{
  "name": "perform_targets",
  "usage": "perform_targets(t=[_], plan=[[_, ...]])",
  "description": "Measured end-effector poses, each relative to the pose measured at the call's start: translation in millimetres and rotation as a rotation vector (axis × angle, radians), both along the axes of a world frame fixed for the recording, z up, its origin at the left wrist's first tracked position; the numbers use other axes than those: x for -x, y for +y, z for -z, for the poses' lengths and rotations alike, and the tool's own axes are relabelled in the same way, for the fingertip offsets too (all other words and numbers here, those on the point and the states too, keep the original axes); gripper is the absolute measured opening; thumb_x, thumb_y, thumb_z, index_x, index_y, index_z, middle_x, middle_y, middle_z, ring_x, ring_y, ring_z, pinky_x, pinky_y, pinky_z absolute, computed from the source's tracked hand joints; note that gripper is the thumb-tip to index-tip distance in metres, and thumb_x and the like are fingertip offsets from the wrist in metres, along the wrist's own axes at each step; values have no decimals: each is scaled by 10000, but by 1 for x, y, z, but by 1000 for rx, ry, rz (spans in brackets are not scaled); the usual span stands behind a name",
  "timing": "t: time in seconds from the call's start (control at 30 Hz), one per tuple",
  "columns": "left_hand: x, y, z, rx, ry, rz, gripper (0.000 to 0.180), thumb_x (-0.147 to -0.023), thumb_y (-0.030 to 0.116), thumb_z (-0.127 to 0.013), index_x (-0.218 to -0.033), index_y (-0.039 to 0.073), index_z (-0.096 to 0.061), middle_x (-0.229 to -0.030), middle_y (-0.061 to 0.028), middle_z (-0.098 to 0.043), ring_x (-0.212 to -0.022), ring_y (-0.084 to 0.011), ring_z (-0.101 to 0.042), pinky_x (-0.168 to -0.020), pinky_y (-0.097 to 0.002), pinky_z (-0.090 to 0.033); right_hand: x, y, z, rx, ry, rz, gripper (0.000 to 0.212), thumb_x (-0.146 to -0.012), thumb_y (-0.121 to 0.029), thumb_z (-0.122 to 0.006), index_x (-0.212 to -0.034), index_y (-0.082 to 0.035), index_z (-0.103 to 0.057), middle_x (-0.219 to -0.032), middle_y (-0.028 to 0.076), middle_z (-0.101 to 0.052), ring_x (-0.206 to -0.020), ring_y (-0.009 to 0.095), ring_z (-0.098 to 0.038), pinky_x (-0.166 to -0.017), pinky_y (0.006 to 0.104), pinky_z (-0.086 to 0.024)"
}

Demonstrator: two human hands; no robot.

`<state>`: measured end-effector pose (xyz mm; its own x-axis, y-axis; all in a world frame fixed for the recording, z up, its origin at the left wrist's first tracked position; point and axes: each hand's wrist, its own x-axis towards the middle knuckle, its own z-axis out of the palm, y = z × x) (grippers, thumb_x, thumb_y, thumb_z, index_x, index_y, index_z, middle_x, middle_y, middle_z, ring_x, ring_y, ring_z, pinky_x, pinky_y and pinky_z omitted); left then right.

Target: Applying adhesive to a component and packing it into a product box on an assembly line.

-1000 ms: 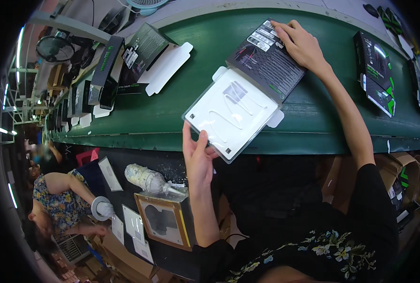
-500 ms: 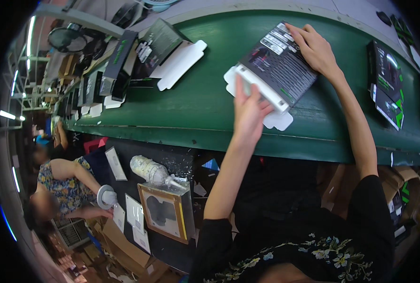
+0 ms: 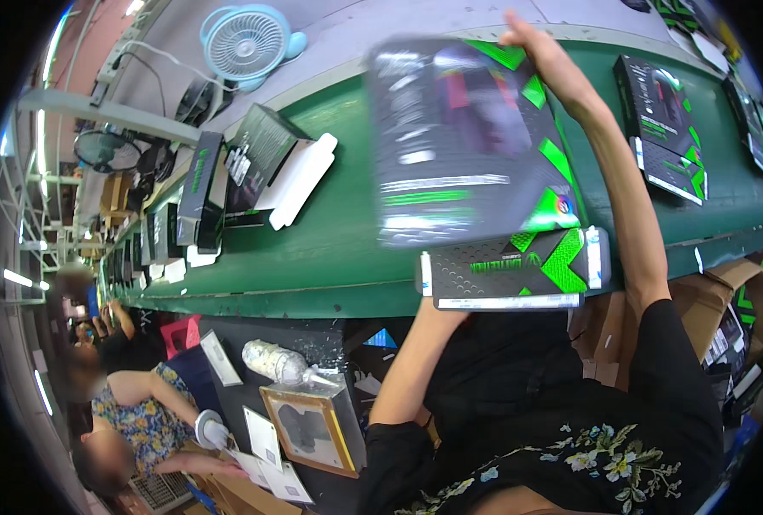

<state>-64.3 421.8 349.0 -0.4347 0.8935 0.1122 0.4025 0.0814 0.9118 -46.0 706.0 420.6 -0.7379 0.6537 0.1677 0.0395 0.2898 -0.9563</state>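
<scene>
A dark grey and green cardboard box [image 3: 476, 146] is tilted up above the green conveyor belt, its broad printed face toward me and blurred by motion. From its near edge an end flap [image 3: 501, 270] with white ends hangs folded outward. My right hand [image 3: 546, 62] is at the box's upper right corner, fingers partly behind it, gripping its edge. My left hand [image 3: 443, 316] reaches up beneath the flap. Only its wrist shows; the fingers are hidden behind the cardboard.
Open boxes [image 3: 270, 154] stand on the belt [image 3: 330, 232] at the left. Another printed box [image 3: 660, 129] lies at the right. A blue fan [image 3: 248, 43] sits beyond. At the lower left are a plastic bottle [image 3: 278, 362], a wood-framed board [image 3: 313, 429] and a seated person [image 3: 145, 412].
The box has been lifted and turned toward me, showing a different face. My left hand has gone from its near end to beneath the flap. The view has shifted, bringing the fan in.
</scene>
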Motion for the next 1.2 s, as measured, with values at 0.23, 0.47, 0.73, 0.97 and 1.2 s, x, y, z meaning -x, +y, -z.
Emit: perform_targets(t=[0.23,0.47,0.73,0.97,1.2], plan=[[17,48,16,221,1036,-29,593,-873,364,-606,-1438,243,-471,-1513,-139,-344,-1391,-399,-354,-1076,-638,-285,11,16,64,279,-15,-298,807,-960,-716,-282,-855,12,-614,-1272,262,-605,-1132,272,-584,-1000,345,-435],[21,59,17,224,979,-104,601,-902,511,-548,-1472,378,-408,-1613,-185,-142,-1446,-478,-223,-981,-818,-207,-20,-26,54,888,593,-525,481,-981,-517,-435,-901,-54,-540,-1271,206,-587,-1229,249,-527,-1078,390,-393],[-8,61,34,202,997,28,586,-883,468,-593,-1409,238,-476,-1554,-206,-283,-1435,-476,-244,-1051,-700,-280,-7,-129,38,-957,-253,-331,453,-906,-388,-593,-1269,-116,-599,-1416,244,-437,-1386,513,-288,-1069,736,-210],[-39,59,101,103,1063,-71,536,-879,418,-618,-1344,164,-536,-1511,-214,-350,-1419,-462,-283,-1080,-639,-307,6,-165,39,-1086,-278,-447,290,-829,-290,-621,-959,-36,-675,-1370,176,-504,-1420,411,-291,-1067,703,-201],[-74,-126,-39,-247,276,29,286,-842,136,-681,-1107,30,-653,-1333,-194,-550,-1292,-381,-474,-1062,-472,-412,-50,-25,49,-1322,-588,-297,298,-906,-222,-583,-1131,-31,-620,-1404,153,-501,-1397,362,-363,-1119,514,-298]])
